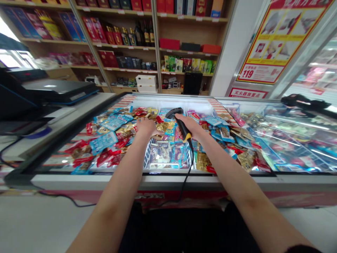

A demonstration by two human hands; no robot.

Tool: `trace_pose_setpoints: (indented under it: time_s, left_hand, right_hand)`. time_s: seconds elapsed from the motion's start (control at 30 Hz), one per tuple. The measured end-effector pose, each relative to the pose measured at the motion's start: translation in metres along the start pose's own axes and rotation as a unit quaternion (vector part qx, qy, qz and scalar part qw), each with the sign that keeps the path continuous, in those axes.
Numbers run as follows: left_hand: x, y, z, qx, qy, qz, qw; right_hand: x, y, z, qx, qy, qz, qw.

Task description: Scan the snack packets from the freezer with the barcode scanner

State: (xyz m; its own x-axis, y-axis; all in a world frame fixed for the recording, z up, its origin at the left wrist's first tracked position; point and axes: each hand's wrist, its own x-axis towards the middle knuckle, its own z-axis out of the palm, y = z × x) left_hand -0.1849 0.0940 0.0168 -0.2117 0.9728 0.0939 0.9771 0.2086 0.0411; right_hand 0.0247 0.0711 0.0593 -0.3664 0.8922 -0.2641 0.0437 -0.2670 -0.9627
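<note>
Scanner [183, 128] fills the curled right hand [190, 125]; left hand [146, 127] spreads loosely over packets [123, 128]. Basket [147, 154] at six o'clock holds more, glass [61, 162] at eight, shelves [193, 31] twelve

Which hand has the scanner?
The right hand, wrapped around the corded black barcode scanner; the left hand has none, just snack packets around it.

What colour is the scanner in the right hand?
Black with yellow-orange trim: the scanner shows best in the head view.
</note>
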Motion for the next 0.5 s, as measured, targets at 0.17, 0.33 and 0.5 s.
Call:
trace_pose_setpoints:
  time_s: [0.17, 0.33, 0.5]
  left_hand:
    - [-0.002, 0.009, 0.006, -0.012, -0.012, 0.030, 0.999]
    - [0.000, 0.018, 0.008, -0.089, -0.008, 0.026, 0.996]
    - [0.006, 0.015, 0.011, -0.246, 0.005, -0.012, 0.969]
  right_hand:
    - [0.007, 0.007, -0.008, 0.014, 0.001, 0.004, 1.000]
    - [0.008, 0.011, -0.013, 0.022, -0.003, 0.007, 1.000]
    - [0.004, 0.010, -0.013, 0.021, -0.001, 0.009, 1.000]
